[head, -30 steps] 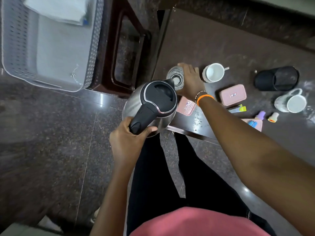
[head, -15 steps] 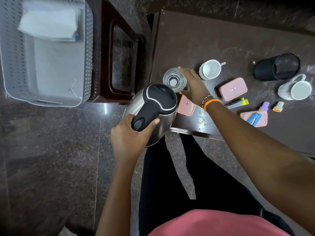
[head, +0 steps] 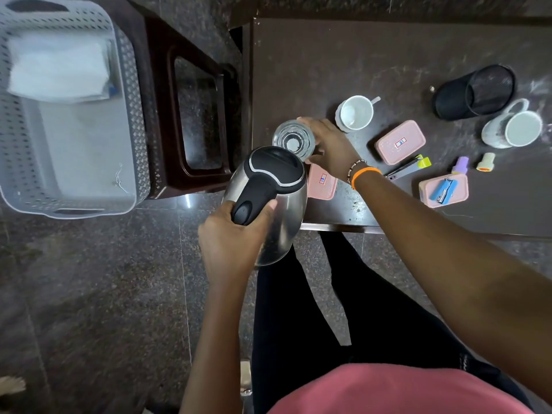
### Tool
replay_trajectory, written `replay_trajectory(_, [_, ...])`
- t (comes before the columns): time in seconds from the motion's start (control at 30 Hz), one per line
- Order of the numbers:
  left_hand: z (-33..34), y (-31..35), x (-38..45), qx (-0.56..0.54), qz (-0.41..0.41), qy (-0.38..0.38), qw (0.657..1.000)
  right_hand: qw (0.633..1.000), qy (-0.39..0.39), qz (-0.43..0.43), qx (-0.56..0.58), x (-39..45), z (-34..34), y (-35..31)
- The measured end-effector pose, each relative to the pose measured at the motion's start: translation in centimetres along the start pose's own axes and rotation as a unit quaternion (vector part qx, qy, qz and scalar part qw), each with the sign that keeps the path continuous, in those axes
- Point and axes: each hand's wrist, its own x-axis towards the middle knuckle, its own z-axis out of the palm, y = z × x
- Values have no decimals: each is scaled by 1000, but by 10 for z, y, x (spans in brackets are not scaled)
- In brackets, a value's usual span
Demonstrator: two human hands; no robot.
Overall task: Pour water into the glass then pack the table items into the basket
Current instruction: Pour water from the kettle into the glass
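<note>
two hands busy: my left hand grips the kettle, right hand wraps the glass at the counter edge; i'd tip slowly, spout over rim.

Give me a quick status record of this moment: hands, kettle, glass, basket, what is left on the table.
left hand: grips the kettle's black handle
kettle: held in the air, spout toward the glass
right hand: wrapped around the glass
glass: upright near the table's left edge; water level unclear
basket: on the floor at left, holds only a white cloth
table: two white cups, black holder, three pink boxes, small items unpacked
</note>
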Motion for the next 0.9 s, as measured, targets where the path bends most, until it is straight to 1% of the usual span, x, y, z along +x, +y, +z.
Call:
replay_trajectory(0.2, [4, 6, 9, 22, 1, -4, 1000, 1000, -2, 9, 24, 0, 0, -2])
replay_trajectory(0.47, [4, 10, 14, 77, 10, -20, 997, 998, -15, 26, 49, 1, -1, -2])
replay_trajectory(0.9, [1, 15, 24, 47, 0, -31, 998, 998, -16, 26, 56, 1, -3, -2])
